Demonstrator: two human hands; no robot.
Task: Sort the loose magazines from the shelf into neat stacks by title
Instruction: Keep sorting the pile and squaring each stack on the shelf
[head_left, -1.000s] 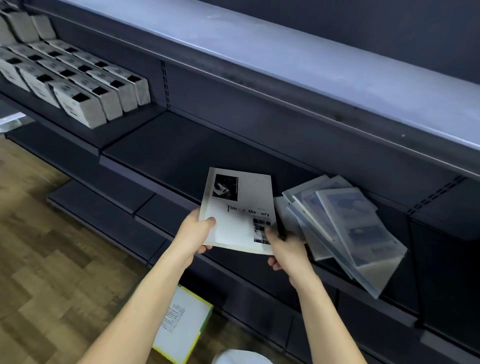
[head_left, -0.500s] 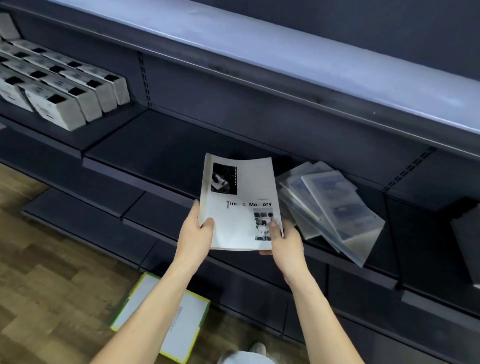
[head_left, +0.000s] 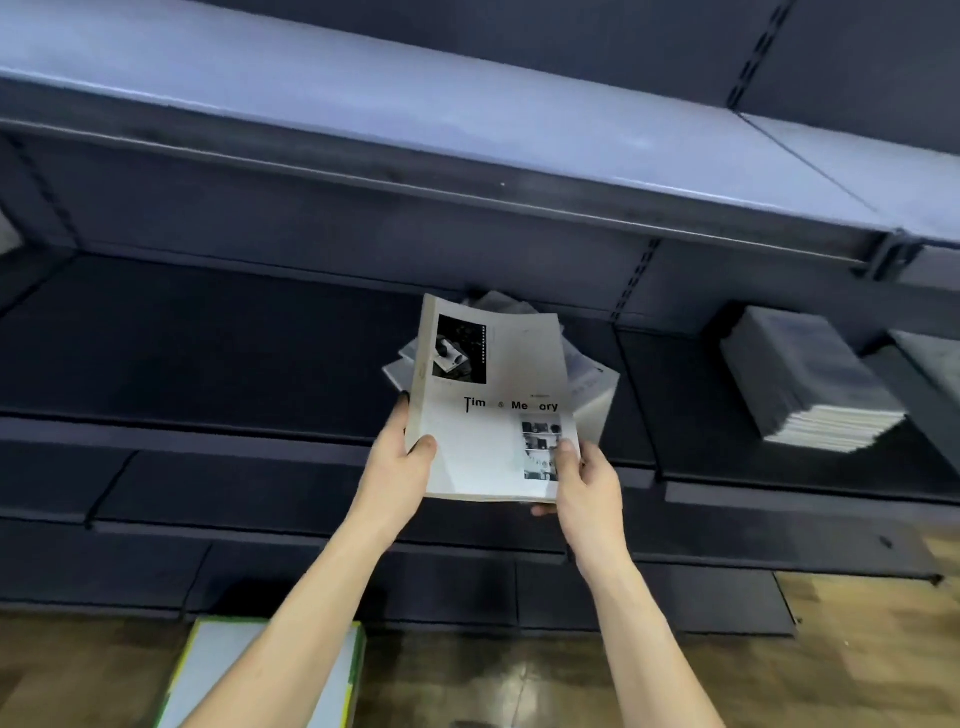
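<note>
Time & Memory magazine is up in front of the shelf, left hand pinching its left edge, right hand its bottom right corner. It's floppy, so it could sag and knock the loose pile right behind it, or land on the wrong-title neat stack further right

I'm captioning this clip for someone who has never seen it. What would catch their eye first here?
The pale magazine at centre, titled in black, held up before the dark shelf by the left hand at its spine edge and the right hand at its lower right corner. Behind it lies a loose heap of magazines; a neat stack sits on the shelf further right.
</note>
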